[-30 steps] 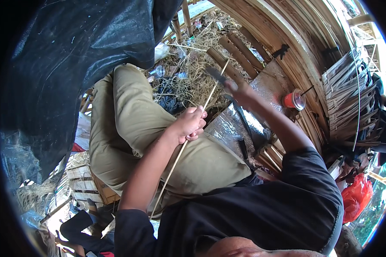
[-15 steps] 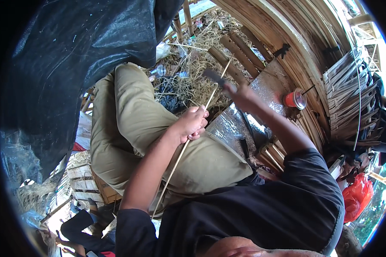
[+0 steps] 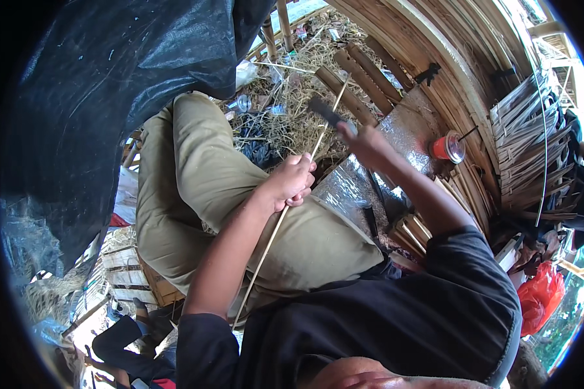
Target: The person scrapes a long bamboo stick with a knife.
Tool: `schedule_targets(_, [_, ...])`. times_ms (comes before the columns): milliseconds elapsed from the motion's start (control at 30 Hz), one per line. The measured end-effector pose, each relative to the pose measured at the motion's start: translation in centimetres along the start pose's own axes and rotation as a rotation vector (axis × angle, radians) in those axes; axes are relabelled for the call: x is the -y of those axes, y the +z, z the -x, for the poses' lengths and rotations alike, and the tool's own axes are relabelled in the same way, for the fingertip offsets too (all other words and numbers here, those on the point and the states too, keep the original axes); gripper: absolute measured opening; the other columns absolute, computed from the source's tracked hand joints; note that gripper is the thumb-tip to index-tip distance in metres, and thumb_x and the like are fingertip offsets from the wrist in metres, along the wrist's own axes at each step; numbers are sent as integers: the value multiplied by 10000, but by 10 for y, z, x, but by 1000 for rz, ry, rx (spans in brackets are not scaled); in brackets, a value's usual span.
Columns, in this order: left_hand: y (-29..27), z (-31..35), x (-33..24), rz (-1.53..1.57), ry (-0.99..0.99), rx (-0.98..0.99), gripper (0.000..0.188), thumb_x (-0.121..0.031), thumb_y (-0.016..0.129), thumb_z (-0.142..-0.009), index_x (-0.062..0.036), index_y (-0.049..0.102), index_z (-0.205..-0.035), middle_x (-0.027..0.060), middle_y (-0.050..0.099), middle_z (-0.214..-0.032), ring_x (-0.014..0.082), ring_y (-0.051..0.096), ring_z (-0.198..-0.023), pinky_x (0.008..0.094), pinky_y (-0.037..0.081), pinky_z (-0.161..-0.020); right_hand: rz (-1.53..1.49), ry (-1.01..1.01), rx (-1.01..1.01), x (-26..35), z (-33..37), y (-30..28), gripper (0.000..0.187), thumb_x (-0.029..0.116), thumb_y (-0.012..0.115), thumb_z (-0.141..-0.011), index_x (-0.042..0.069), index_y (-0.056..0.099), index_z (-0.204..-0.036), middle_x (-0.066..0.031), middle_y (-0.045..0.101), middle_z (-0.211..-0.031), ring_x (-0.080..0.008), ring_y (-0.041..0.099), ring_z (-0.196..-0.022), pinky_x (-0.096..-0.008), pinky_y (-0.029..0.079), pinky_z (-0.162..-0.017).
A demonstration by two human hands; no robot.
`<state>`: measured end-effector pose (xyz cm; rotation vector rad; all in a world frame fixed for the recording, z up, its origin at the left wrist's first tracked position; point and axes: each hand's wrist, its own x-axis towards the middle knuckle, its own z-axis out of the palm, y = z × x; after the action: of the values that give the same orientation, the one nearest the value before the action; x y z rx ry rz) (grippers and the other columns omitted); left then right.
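Observation:
My left hand (image 3: 293,181) is closed around a long, thin pale strip (image 3: 266,254), which looks like split bamboo. It rests over my trousered thigh. The strip slants from beside my left forearm up past the fist, its far end over the littered ground. My right hand (image 3: 371,146) grips a knife (image 3: 324,111) with a broad dark blade, slightly smeared by motion. The blade lies across or just beside the strip, beyond my left fist; whether it touches the strip I cannot tell.
Shavings (image 3: 298,84) and plastic litter cover the ground ahead. Bamboo pieces (image 3: 347,97) lie by a shiny sheet (image 3: 344,188). A red cup with a straw (image 3: 448,148) stands at right near long wooden slats (image 3: 461,71). A black tarp (image 3: 123,97) hangs at left.
The strip stands a little steeper, and its far end has shifted up in the picture. My left fist has risen slightly. The knife stays close to the strip, at a slightly different tilt.

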<state>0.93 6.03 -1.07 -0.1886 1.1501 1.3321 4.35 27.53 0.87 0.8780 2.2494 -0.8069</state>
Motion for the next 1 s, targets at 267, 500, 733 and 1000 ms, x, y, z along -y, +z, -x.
schedule_targets(267, [8,-5,0,-167,28,-134,384,-377,314,-1059,-20,455,-1078,-24,357,-549,78,309,-376,255,251,-318,52,-333,139,-18,-10,-3,842,771,605,-760,-58,611,-616,-149,582,-557,-240,594,-537,-435,460,-554])
schedule_targets(500, [14,-4,2,-325,100,-194,373,-402,301,-1060,-63,432,-977,-49,312,-561,52,288,-382,243,231,-310,105,-170,-25,-11,-20,14,974,893,514,-694,-70,645,-632,-196,629,-617,-333,669,-641,-438,504,-614])
schedule_targets(733, [16,-4,1,-410,120,-244,430,-400,271,-1065,-25,466,-984,-1,400,-566,84,351,-369,261,283,-314,-21,-81,-106,-12,-17,25,907,838,532,-751,-49,606,-574,-168,610,-580,-287,655,-572,-434,496,-543])
schedule_targets(1000, [16,-4,-3,-454,146,-238,451,-348,281,-1064,9,467,-860,60,468,-548,153,483,-381,299,376,-317,-491,79,227,-5,6,16,695,731,547,-849,144,378,-519,31,334,-482,-110,340,-385,-287,261,-379])
